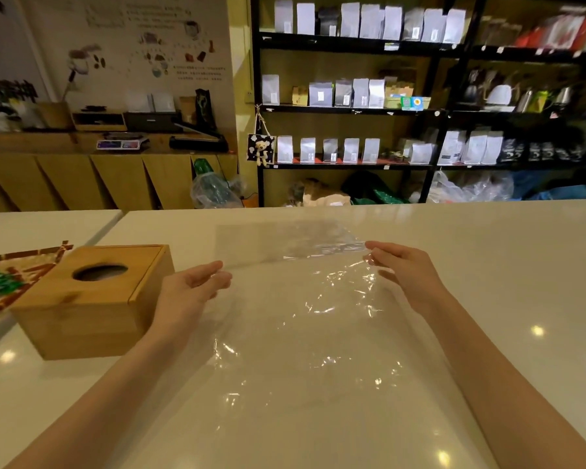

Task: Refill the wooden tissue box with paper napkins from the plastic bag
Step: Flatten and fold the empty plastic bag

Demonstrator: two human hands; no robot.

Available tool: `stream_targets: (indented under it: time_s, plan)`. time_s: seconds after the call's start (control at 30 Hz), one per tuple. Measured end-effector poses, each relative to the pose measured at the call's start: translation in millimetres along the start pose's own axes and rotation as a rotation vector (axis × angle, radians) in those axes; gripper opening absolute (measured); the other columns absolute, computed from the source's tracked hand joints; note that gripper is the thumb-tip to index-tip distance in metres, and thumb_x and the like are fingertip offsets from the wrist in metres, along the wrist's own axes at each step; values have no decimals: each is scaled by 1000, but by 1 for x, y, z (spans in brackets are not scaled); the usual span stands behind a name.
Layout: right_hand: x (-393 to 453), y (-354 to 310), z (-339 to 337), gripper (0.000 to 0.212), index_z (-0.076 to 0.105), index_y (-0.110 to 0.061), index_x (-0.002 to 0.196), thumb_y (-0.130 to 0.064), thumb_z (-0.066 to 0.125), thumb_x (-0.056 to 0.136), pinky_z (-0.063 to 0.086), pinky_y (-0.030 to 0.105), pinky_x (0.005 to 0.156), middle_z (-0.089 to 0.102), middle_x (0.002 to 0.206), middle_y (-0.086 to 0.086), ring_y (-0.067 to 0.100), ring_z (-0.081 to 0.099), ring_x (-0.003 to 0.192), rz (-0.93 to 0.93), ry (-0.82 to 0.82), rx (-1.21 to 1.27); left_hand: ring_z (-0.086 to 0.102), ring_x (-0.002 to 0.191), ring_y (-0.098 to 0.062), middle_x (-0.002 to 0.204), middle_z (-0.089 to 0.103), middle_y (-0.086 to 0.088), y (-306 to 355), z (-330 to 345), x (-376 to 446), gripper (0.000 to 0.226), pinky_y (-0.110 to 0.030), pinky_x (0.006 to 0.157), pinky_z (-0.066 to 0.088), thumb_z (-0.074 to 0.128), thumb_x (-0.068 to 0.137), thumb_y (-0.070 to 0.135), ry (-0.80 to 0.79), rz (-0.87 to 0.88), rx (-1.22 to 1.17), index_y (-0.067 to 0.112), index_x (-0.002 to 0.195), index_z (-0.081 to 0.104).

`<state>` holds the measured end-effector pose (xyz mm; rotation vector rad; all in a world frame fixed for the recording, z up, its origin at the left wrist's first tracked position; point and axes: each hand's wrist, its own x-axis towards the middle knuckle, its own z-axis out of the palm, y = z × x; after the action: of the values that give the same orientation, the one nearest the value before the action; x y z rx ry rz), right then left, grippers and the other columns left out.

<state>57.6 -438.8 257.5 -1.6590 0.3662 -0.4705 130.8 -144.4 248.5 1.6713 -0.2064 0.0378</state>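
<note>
A clear, crinkled plastic bag [318, 316] is stretched flat in the air over the white table [487, 265] between my two hands. My left hand [197, 282] pinches its far left corner. My right hand [400, 265] pinches its far right corner. The bag looks empty; no napkins show inside it. The wooden tissue box [92, 299] stands on the table to the left of my left hand, lid on, with an oval hole in its top. What is inside the box is hidden.
A brown, white and green printed wrapper [4, 282] lies left of the box. The table's far edge runs across the middle of the view. Beyond it stand a wooden counter [109, 177] and black shelves [420, 110] of pouches.
</note>
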Motion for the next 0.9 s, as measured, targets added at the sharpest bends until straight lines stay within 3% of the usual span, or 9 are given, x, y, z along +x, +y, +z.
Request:
stream_targets:
  time_s: [0.13,0.23,0.37,0.5,0.6,0.7,0.77,0.83,0.9]
  plan:
    - [-3,-7,-3,27,70,-15,102,-6,68,78,45,19,78,71,85,0,10,64,85,-71,-29,-61,64,99,-20,102,70,-11,2,-3,-1,41,-33,96,46,69,78,15,44,83,137,6,117,61]
    - [-5,-8,-1,34,71,-15,102,0,72,72,43,17,75,69,80,0,10,63,80,-153,-55,-252,62,90,-12,98,69,-3,6,-5,-5,33,-18,81,44,68,79,17,122,189,312,8,111,65]
    - [-4,-6,5,13,74,-16,91,-16,72,78,41,21,73,65,85,1,16,56,88,-246,47,-541,60,77,-10,87,70,-3,15,-6,-11,17,-12,69,40,67,79,13,178,403,517,8,95,71]
    - [-6,-8,9,16,73,-21,94,-28,70,79,28,39,103,57,124,5,25,38,125,-446,139,-1032,53,74,-14,85,65,-6,24,-3,-11,10,-15,64,37,70,76,10,171,592,686,8,85,72]
    - [-14,-18,27,33,64,-29,112,-35,68,80,11,41,114,47,141,-2,20,31,135,-554,-78,-1060,50,85,-13,93,54,0,35,5,-12,10,-9,66,34,71,75,11,115,650,714,9,85,72]
    - [-23,-30,49,27,65,-25,112,-31,63,85,9,39,117,65,120,-6,11,55,115,-668,-158,-931,51,91,-11,100,57,1,53,11,-9,13,-7,72,35,69,76,13,84,707,678,12,89,72]
    - [-25,-39,52,16,71,-19,99,-22,63,86,26,36,112,74,96,-4,12,66,88,-765,-95,-829,57,96,-13,104,61,2,67,8,-4,23,-13,81,43,69,76,14,100,780,576,14,99,69]
    - [-26,-54,47,10,74,-16,90,-14,66,83,45,24,92,73,81,-6,10,65,74,-777,-51,-691,50,110,-8,117,53,8,75,1,-4,46,-16,91,40,69,75,23,123,765,475,17,118,58]
    - [-29,-72,37,10,74,-17,85,-10,69,80,47,9,74,70,75,-12,6,65,75,-704,-61,-532,35,123,-4,136,38,13,76,-9,-2,80,-23,100,32,71,67,44,108,614,382,24,136,38]
